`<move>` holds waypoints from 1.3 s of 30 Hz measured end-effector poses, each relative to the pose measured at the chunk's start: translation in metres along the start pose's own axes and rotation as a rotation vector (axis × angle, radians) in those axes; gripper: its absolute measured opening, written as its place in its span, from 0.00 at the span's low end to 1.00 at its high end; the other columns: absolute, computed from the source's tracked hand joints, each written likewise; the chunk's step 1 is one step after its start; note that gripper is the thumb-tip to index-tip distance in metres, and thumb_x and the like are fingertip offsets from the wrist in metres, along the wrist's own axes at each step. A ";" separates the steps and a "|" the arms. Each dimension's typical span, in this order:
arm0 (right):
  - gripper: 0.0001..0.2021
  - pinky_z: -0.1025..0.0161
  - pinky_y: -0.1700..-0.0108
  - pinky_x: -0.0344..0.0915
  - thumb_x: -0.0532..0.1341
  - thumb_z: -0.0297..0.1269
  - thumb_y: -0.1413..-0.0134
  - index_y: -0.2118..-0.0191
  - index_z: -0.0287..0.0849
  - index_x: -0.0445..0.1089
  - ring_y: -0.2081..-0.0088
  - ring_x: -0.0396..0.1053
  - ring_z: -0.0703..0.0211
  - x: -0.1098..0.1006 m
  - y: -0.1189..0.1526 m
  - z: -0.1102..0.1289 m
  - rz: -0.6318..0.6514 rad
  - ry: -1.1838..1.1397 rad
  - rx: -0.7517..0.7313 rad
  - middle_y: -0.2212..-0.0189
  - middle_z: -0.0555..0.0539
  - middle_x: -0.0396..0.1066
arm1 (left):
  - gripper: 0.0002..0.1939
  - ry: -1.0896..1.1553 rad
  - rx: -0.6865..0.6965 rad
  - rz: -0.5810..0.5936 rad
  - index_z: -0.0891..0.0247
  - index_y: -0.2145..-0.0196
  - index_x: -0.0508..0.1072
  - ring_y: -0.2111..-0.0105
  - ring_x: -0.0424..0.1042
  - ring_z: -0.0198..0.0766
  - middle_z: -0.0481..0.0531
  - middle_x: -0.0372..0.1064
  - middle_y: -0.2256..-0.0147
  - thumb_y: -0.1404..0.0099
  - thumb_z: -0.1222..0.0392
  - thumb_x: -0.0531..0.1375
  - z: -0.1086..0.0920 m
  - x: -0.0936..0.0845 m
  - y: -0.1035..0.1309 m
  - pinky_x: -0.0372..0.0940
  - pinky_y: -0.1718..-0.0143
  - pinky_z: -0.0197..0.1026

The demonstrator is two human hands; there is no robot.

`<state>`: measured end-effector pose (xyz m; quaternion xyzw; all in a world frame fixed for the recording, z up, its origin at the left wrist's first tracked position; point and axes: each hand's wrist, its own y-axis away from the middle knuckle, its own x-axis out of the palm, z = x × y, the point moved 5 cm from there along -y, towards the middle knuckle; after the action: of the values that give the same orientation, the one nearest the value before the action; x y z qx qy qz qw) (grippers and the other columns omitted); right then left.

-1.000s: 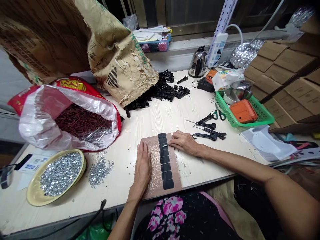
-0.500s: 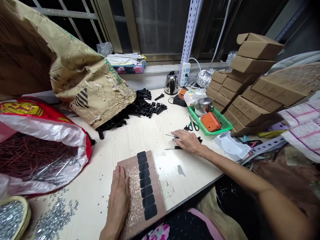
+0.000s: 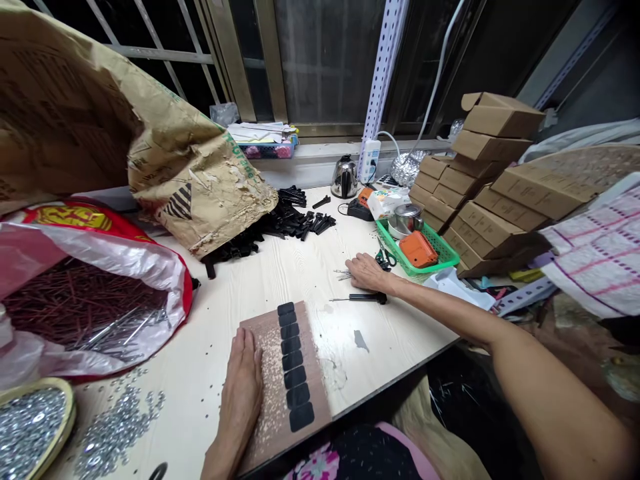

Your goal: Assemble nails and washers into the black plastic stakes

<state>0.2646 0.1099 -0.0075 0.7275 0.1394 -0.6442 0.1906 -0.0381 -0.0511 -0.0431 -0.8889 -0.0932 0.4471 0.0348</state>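
My left hand point(image 3: 244, 380) lies flat along the left side of a brown board point(image 3: 320, 387), fingers stretched out. Down the board runs a column of black rounded pads point(image 3: 295, 377). Farther back, my right hand point(image 3: 367, 272) rests low over the table with its fingers curled down. Thin metal pieces point(image 3: 342, 274) poke out by its fingertips; what the fingers pinch is hidden. Just in front of that hand lies a black-handled tool point(image 3: 367, 298) with a thin metal shaft. Green-handled scissors point(image 3: 385, 255) lie behind it, beside the basket.
A green basket point(image 3: 415, 270) holds an orange case and a metal pot. Stacked cardboard boxes point(image 3: 500, 200) stand right. Black plastic parts point(image 3: 300, 223) spill from a paper sack point(image 3: 210, 193). At left are a bag of dark red rods point(image 3: 85, 300) and loose metal pieces point(image 3: 115, 427).
My right hand has drawn back slightly off the black-handled tool, whose handle now shows, and its fingers are more curled. My left hand stays on the board. The view has shifted a little.
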 end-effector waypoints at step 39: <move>0.20 0.71 0.71 0.56 0.54 0.42 0.51 0.54 0.36 0.64 0.74 0.58 0.69 -0.042 0.067 -0.010 -0.051 -0.895 0.240 0.72 0.54 0.63 | 0.25 -0.020 0.172 -0.052 0.78 0.46 0.59 0.37 0.47 0.54 0.70 0.49 0.38 0.32 0.57 0.43 -0.014 0.005 -0.006 0.47 0.38 0.54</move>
<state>0.2976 0.0571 0.0416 0.3913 -0.0144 -0.9109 0.1304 -0.0253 -0.0442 -0.0378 -0.8754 -0.0779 0.4614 0.1215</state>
